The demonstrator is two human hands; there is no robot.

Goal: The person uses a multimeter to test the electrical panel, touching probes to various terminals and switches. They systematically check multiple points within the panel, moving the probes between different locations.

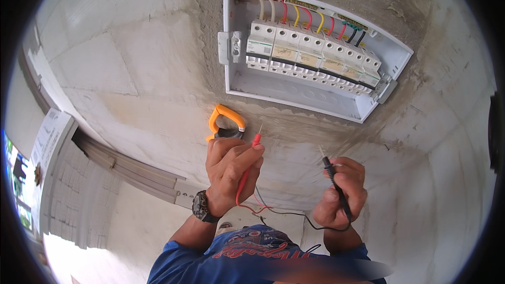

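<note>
My left hand (231, 171) is closed around an orange-jawed clamp meter (228, 113) and a red test probe (256, 139), whose metal tip points up. Most of the meter's body is hidden behind the fingers. In my right hand (344, 189) a black test probe (329, 167) is gripped, its thin tip angled up and left. Red and black leads (284, 212) hang between the hands. Both probe tips are below the white breaker box (294, 100) and apart from it. Inside the box sits a row of white circuit breakers (310, 55), with coloured wires (307, 20) entering their tops.
The box is set into a rough cement wall (142, 73). Metal brackets (230, 47) are fixed at its sides. Stacked pale blocks or sheets (79, 189) stand at the lower left, beside a long grey channel (131, 165). A dark object (494, 131) is at the far right edge.
</note>
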